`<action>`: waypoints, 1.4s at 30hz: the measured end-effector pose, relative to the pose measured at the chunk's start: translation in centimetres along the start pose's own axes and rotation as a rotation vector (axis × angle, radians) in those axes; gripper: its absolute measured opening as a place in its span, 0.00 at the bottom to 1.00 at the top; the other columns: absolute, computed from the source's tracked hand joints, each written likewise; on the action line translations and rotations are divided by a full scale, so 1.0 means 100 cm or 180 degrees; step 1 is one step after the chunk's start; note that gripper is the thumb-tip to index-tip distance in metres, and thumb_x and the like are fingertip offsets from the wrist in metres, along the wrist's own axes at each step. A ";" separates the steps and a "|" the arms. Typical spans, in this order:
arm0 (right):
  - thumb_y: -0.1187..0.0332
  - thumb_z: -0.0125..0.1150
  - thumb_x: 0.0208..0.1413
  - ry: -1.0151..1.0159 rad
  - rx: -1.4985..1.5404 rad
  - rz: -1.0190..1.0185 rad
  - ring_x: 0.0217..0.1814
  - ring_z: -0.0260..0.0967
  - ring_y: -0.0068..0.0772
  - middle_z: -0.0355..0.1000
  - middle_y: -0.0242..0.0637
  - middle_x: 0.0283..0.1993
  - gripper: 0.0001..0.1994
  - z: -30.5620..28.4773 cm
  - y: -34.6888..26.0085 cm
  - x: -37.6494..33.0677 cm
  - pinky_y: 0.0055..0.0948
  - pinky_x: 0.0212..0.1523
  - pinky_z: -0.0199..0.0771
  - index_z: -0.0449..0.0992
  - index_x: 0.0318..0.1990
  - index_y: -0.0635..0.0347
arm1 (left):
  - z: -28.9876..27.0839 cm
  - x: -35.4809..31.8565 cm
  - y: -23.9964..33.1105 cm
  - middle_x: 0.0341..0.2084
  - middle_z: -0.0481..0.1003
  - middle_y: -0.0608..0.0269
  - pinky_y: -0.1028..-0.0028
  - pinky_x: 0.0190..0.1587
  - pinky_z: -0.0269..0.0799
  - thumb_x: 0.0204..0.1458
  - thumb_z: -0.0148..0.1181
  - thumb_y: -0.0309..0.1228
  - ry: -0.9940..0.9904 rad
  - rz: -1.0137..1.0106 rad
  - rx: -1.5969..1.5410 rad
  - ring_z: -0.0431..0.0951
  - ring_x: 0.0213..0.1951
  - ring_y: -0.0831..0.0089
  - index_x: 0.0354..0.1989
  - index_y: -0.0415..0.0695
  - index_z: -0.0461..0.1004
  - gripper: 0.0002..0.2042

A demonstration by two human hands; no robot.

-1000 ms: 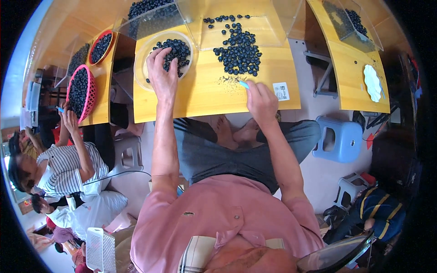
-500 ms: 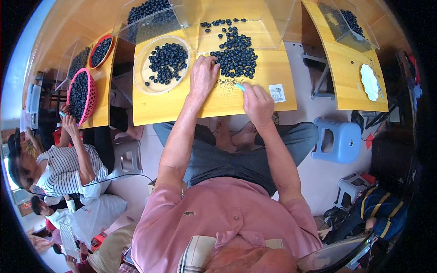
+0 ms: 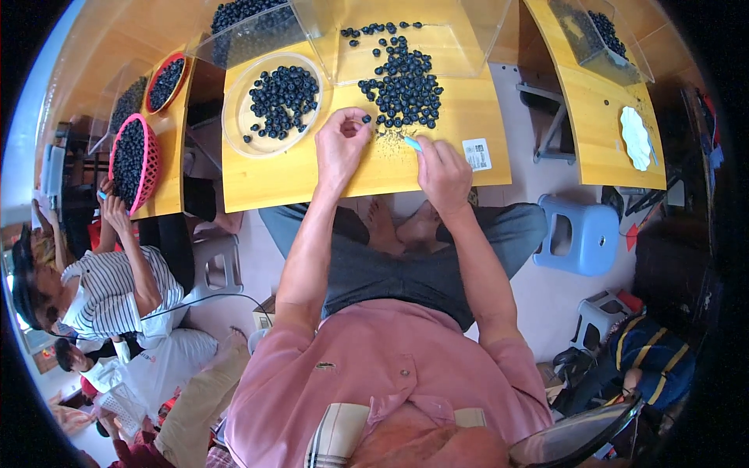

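My left hand pinches a single blueberry between its fingertips, just left of a loose pile of blueberries on the wooden table. To the right, my right hand is closed around a small light-blue tool whose tip points at the pile. A clear round dish with several blueberries sits at the left of my hands.
A clear plastic box stands behind the pile, another with berries at the far left. Pink and red baskets of blueberries are on the neighbouring table, where a person in a striped shirt works. A blue stool stands right.
My left hand left the clear dish, crossed right to the pile and now holds one berry. My right hand has stayed near the pile with the tool.
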State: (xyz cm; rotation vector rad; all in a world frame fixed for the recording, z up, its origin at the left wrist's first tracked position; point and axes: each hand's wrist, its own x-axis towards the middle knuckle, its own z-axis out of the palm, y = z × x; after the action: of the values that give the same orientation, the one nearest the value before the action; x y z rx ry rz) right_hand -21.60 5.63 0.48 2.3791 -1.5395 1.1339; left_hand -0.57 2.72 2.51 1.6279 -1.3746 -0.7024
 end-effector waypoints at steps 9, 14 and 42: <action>0.73 0.72 0.52 0.0077 0.0077 0.0052 0.31 0.74 0.39 0.72 0.34 0.32 0.15 0.004 -0.001 0.001 0.39 0.31 0.73 0.83 0.49 0.55 | 0.030 -0.027 -0.013 0.38 0.78 0.68 0.82 0.43 0.77 0.56 0.71 0.17 -0.0170 -0.0131 -0.1632 0.78 0.37 0.84 0.47 0.36 0.81 0.11; 0.70 0.71 0.53 0.0016 -0.0084 -0.0068 0.32 0.74 0.34 0.69 0.32 0.31 0.14 0.004 0.000 0.001 0.36 0.31 0.74 0.81 0.48 0.55 | 0.031 -0.032 -0.014 0.38 0.79 0.69 0.81 0.44 0.76 0.57 0.70 0.17 -0.0265 -0.0041 -0.1325 0.77 0.37 0.84 0.50 0.37 0.80 0.13; 0.70 0.66 0.57 -0.0178 -0.0312 -0.0031 0.30 0.73 0.33 0.67 0.32 0.28 0.09 0.003 -0.002 0.006 0.35 0.28 0.74 0.81 0.45 0.54 | 0.027 -0.034 -0.006 0.41 0.79 0.64 0.79 0.48 0.77 0.57 0.68 0.15 -0.0460 -0.0080 -0.1946 0.79 0.41 0.81 0.57 0.38 0.77 0.19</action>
State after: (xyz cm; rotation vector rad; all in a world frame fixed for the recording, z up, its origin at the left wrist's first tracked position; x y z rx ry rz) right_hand -21.14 5.13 0.74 2.3704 -1.5603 0.9744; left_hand -3.35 5.34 0.37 1.1232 -1.0881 -1.1423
